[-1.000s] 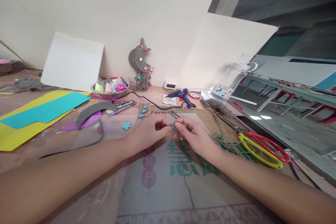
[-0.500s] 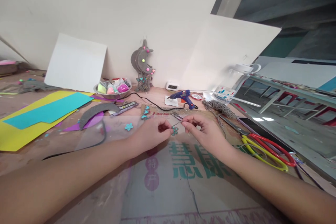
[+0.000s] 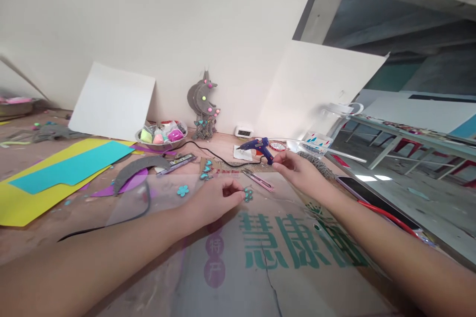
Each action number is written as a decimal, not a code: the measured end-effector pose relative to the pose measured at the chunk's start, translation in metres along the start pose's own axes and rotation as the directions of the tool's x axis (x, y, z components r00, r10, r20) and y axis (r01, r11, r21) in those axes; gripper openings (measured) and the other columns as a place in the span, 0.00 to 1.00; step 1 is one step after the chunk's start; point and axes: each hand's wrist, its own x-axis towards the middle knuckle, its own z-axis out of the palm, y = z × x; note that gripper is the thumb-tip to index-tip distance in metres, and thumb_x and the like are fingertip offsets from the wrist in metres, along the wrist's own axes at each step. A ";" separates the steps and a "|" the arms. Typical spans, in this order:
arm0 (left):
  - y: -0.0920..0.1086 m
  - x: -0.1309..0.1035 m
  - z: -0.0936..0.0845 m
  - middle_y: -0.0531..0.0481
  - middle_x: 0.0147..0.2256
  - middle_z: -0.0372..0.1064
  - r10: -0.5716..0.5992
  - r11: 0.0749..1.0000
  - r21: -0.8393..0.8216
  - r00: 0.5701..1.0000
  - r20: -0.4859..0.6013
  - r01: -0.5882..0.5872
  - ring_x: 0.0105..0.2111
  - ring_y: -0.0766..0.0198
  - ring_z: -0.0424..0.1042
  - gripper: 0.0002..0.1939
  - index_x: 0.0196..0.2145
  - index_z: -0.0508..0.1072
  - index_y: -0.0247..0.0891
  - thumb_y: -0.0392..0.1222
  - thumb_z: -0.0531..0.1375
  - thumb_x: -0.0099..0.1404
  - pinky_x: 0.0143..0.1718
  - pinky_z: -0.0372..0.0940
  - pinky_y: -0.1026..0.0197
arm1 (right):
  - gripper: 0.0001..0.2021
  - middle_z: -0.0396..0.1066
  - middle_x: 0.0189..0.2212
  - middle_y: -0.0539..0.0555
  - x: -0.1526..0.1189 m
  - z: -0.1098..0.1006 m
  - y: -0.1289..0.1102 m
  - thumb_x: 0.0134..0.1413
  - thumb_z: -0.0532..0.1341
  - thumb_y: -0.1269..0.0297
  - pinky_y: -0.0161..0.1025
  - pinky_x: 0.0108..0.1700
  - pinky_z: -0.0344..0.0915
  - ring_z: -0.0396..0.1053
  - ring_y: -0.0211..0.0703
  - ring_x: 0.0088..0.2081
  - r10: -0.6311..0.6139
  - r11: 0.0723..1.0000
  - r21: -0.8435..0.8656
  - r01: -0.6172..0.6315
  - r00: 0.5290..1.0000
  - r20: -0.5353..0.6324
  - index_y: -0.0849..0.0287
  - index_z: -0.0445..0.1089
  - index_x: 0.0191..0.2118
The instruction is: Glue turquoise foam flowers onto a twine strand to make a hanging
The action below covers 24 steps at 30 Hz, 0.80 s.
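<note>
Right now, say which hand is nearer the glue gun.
Right. The right hand is at the handle end of the glue gun; the left hand is farther, on its near side.

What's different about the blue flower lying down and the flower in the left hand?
The lying flower rests on the clear sheet, while the held flower is pinched at its edge by the fingertips of the left hand. The lying flower is a brighter, plainer blue; the held flower looks darker and greyer. Both are small, bluish and have rounded petals.
</note>
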 end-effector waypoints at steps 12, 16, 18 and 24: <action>-0.004 0.006 0.002 0.55 0.24 0.64 0.043 0.998 -0.052 0.999 -0.024 -0.045 0.23 0.70 0.61 0.10 0.27 0.69 0.36 0.44 0.53 0.57 0.24 0.55 0.68 | 0.16 0.73 0.26 0.55 0.085 0.036 0.042 0.41 0.65 0.55 0.39 0.33 0.62 0.69 0.47 0.30 0.216 0.976 0.010 -0.216 0.976 0.012 0.61 0.69 0.36; 0.000 0.005 0.001 0.55 0.24 0.64 0.017 0.999 -0.042 0.999 -0.032 -0.018 0.24 0.70 0.61 0.09 0.28 0.68 0.36 0.44 0.53 0.57 0.25 0.55 0.68 | 0.13 0.72 0.20 0.55 0.089 0.045 0.043 0.43 0.64 0.58 0.38 0.29 0.62 0.69 0.47 0.26 0.277 0.960 0.035 -0.277 0.961 0.027 0.62 0.70 0.33; 0.002 0.004 0.000 0.55 0.24 0.63 0.002 0.999 -0.042 1.000 -0.029 -0.004 0.23 0.70 0.60 0.09 0.27 0.68 0.36 0.44 0.53 0.57 0.24 0.54 0.68 | 0.12 0.71 0.18 0.56 0.088 0.043 0.041 0.44 0.63 0.59 0.37 0.26 0.62 0.69 0.45 0.23 0.295 0.953 0.055 -0.297 0.954 0.044 0.64 0.69 0.32; 0.000 0.006 -0.002 0.55 0.23 0.64 0.016 0.998 -0.064 1.000 -0.008 -0.017 0.23 0.70 0.60 0.10 0.27 0.67 0.36 0.45 0.52 0.58 0.23 0.53 0.68 | 0.12 0.68 0.14 0.52 0.074 0.015 0.025 0.48 0.59 0.60 0.33 0.21 0.62 0.65 0.38 0.17 0.287 0.946 0.138 -0.293 0.956 0.066 0.64 0.69 0.34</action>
